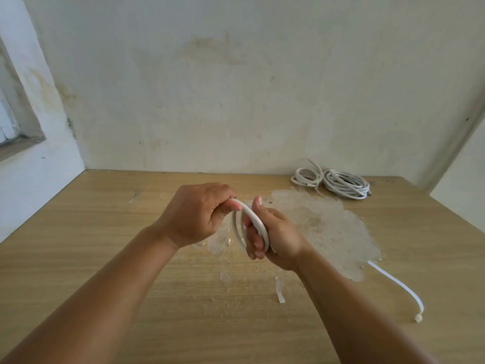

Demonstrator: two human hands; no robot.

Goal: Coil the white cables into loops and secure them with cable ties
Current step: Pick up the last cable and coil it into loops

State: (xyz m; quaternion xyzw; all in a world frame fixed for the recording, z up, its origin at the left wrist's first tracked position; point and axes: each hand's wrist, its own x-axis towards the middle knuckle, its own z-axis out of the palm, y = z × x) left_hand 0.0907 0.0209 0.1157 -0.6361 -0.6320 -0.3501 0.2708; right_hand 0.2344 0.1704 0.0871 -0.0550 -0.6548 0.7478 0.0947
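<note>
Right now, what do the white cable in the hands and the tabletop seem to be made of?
White cable being looped in the hands: probably smooth plastic-sheathed wire; it bends evenly with a slight sheen. Brown wood-grain tabletop: likely laminate over board; the surface layer has peeled away in a pale patch.

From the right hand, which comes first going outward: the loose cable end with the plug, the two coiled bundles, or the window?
Measured from the right hand:
1. Plug end, on the table, to the right and nearer the person.
2. Coiled bundles, far right by the wall.
3. Window, far left.
</note>
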